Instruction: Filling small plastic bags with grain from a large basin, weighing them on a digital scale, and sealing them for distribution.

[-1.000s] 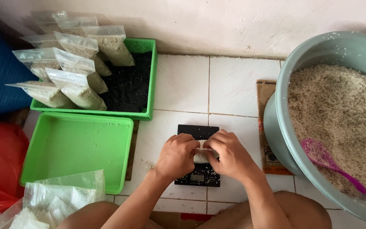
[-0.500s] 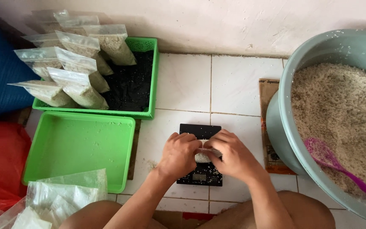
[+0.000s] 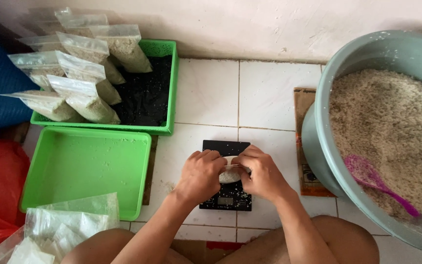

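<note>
Both my hands meet over a small black digital scale (image 3: 228,198) on the white tiled floor. My left hand (image 3: 200,175) and my right hand (image 3: 262,173) pinch the top of a small clear bag of rice (image 3: 229,173) that sits on the scale. Most of the bag is hidden by my fingers. My forearms reach in from the bottom edge, above my bare knees.
A large grey basin (image 3: 328,98) of rice with a pink scoop (image 3: 374,181) stands at the right. A green tray (image 3: 169,88) at the back left holds several filled bags (image 3: 81,98). A second green tray (image 3: 79,166) lies nearer, beside empty clear bags (image 3: 59,227).
</note>
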